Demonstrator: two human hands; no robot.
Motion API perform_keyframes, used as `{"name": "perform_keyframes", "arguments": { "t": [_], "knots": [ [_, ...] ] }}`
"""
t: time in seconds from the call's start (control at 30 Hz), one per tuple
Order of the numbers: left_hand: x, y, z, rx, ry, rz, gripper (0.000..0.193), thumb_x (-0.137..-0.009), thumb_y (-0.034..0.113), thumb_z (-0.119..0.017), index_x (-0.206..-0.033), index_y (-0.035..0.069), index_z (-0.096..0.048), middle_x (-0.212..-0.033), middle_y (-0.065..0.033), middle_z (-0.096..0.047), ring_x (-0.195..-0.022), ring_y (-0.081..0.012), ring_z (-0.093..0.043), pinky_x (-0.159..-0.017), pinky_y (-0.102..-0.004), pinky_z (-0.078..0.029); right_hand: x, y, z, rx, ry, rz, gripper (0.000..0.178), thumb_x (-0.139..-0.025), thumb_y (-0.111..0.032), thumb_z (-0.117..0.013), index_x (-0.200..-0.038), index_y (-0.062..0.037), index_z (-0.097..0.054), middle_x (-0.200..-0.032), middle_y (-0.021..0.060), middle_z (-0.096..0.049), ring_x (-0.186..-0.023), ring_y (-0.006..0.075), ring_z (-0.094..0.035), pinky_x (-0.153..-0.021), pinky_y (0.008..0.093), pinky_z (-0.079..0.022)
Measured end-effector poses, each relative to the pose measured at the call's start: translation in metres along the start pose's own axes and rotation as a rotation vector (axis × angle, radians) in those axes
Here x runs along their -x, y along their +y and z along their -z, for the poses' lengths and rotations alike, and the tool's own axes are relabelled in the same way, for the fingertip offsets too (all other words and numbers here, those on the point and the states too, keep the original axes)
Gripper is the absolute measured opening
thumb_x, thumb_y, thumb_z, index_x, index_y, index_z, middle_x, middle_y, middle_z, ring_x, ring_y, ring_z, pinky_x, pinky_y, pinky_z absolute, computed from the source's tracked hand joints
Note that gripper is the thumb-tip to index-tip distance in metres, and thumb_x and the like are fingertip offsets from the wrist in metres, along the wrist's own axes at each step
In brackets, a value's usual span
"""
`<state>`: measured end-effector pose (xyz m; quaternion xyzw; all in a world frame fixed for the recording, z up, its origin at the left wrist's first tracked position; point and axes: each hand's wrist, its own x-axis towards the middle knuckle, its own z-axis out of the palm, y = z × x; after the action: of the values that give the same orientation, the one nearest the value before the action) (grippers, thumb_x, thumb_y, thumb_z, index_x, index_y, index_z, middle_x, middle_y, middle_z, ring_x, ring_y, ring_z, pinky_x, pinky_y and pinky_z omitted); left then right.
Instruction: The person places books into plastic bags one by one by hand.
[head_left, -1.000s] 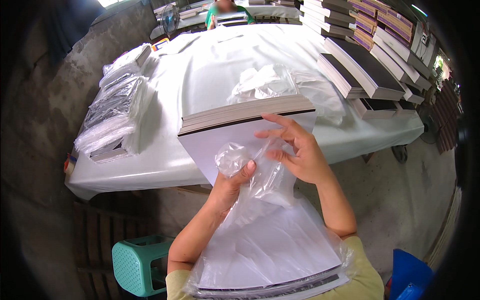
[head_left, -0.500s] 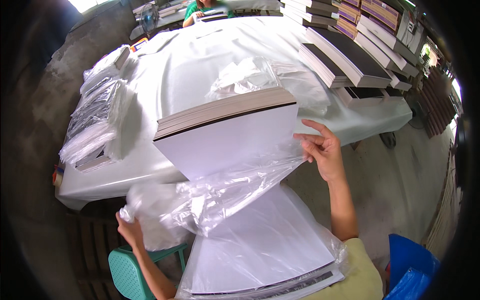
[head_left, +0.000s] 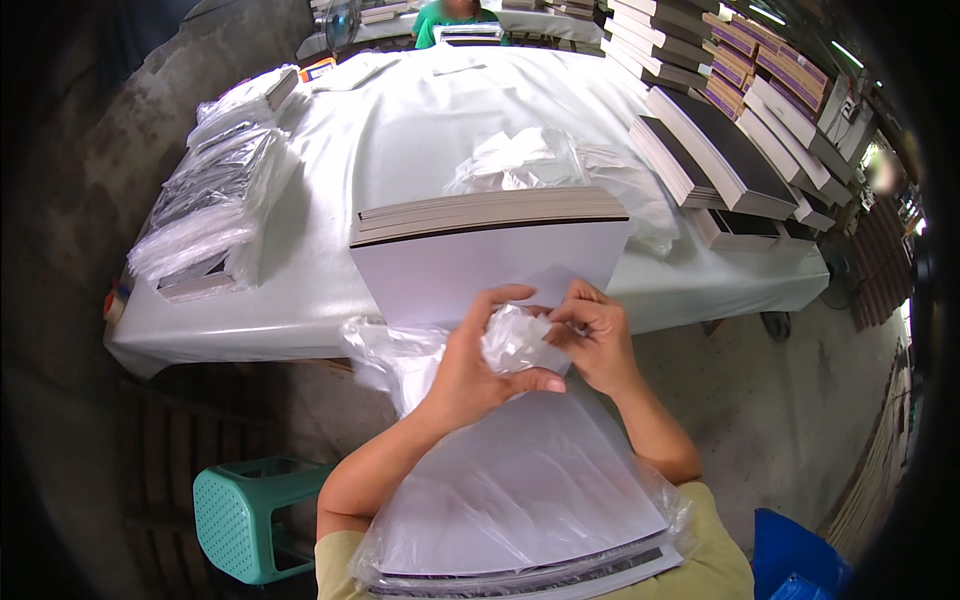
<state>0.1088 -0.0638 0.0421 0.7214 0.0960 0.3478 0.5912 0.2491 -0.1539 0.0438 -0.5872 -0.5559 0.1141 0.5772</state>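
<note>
L hand (head_left: 472, 368) curled round bunched, clear crinkly plastic film (head_left: 513, 342), loose part trailing L; R hand (head_left: 600, 338) fingers bent in at film's R side, pinch or mere touch, can't tell; just beyond, thick white-faced stack w/ grey layered edges (head_left: 480, 275) at near edge of white-covered table (head_left: 400, 125); clear-bagged flat white pack (head_left: 530, 480) below hands, nr. torso.

Two hands in play, one left hand (head_left: 470, 365), one right hand (head_left: 600, 340), and between them one wad of clear plastic (head_left: 515, 342)! One thick board stack (head_left: 480, 270), one plastic-covered pack (head_left: 530, 490), one green stool (head_left: 225, 520), one co-worker (head_left: 428, 25); the left-side bundles (head_left: 215, 190) overlap beyond counting.
</note>
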Motion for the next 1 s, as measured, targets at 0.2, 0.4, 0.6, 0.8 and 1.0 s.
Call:
{"name": "perform_keyframes", "arguments": {
  "t": [0.2, 0.4, 0.6, 0.8, 1.0],
  "knots": [
    [0.0, 0.002, 0.008, -0.01, -0.063, 0.423, 0.023, -0.073, 0.021, -0.07, -0.082, 0.003, -0.06, -0.073, -0.0023, -0.06, -0.07, -0.0116, -0.055, -0.065, -0.0254, -0.044, 0.004, 0.012, 0.001, -0.306, -0.052, -0.149, 0.022, -0.074, -0.017, -0.065, -0.065, 0.0007, -0.057, -0.07, 0.0028, -0.04, -0.074, 0.0119, -0.04, -0.059, 0.0241, -0.035],
    [0.011, -0.003, 0.005, 0.282, 0.037, 0.463, 0.025, -0.077, 0.02, -0.065, -0.093, 0.005, -0.052, -0.074, -0.0024, -0.059, -0.064, -0.008, -0.049, -0.056, -0.0236, -0.041, 0.009, 0.02, -0.01, -0.597, -0.197, -0.336, 0.032, -0.084, -0.025, -0.055, -0.064, 0.0002, -0.054, -0.077, 0.0021, -0.045, -0.072, 0.009, -0.04, -0.062, 0.0219, -0.035],
    [0.018, -0.017, 0.024, 0.578, -0.24, 0.537, 0.051, -0.067, 0.031, -0.073, -0.101, 0.002, -0.05, -0.087, -0.0082, -0.058, -0.067, -0.0086, -0.049, -0.057, -0.0232, -0.041, 0.002, 0.012, 0.0, -0.662, -0.129, -0.336, 0.031, -0.087, -0.029, -0.049, -0.066, -0.0059, -0.05, -0.062, 0.0005, -0.046, -0.053, 0.0082, -0.043, -0.054, 0.0229, -0.039],
    [0.03, -0.025, 0.072, 0.247, -0.822, -0.006, 0.043, -0.059, 0.032, -0.078, -0.083, 0.001, -0.059, -0.076, -0.0064, -0.061, -0.064, -0.0165, -0.059, -0.055, -0.0264, -0.046, -0.008, 0.022, 0.072, -1.238, 0.152, -0.563, 0.033, -0.088, -0.032, -0.046, -0.061, -0.0151, -0.038, -0.044, -0.0074, -0.032, -0.03, 0.0001, -0.028, -0.03, 0.0152, -0.025],
    [0.074, -0.051, 0.102, 0.651, 0.207, -0.176, 0.051, -0.069, 0.04, -0.07, -0.102, 0.004, -0.055, -0.077, -0.0051, -0.058, -0.067, -0.016, -0.059, -0.058, -0.03, -0.047, 0.011, 0.011, 0.056, -0.726, 0.409, -0.803, 0.046, -0.08, -0.05, -0.051, -0.085, -0.0045, -0.057, -0.047, -0.0058, -0.034, -0.036, 0.001, -0.031, -0.033, 0.0173, -0.026]
  ]
}}
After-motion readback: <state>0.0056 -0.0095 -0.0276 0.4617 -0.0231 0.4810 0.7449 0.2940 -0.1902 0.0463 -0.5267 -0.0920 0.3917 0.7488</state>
